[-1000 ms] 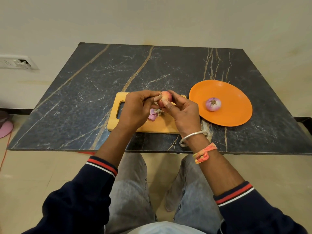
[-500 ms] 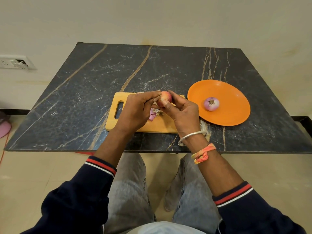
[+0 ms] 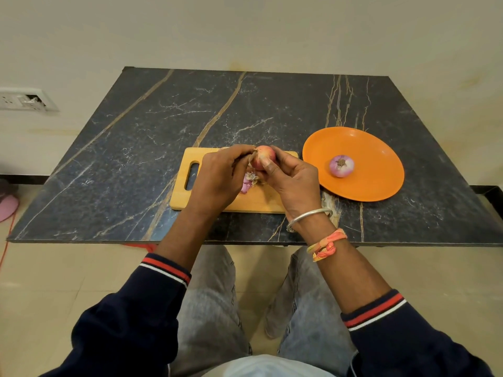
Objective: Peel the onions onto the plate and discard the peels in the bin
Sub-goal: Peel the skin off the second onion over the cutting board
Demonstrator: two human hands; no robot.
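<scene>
A reddish onion (image 3: pixel 263 156) with its skin on is held above the wooden cutting board (image 3: pixel 209 205). My right hand (image 3: pixel 295 183) grips it from the right, thumb on its front. My left hand (image 3: pixel 220 178) pinches the skin at the onion's left tip. Loose purple and pale peels (image 3: pixel 249 181) lie on the board under my hands. A peeled purple onion (image 3: pixel 342 165) rests on the orange plate (image 3: pixel 375 183) to the right of the board. No bin is in view.
The board and plate sit on a dark marble table (image 3: pixel 245 110) against a cream wall. A wall socket (image 3: pixel 24 100) is at the left. A pink object (image 3: pixel 6 206) lies on the floor at the far left. My knees are under the table's near edge.
Both hands stay on the onion above the board, with only small finger shifts. The peeled onion on the plate has not moved.
</scene>
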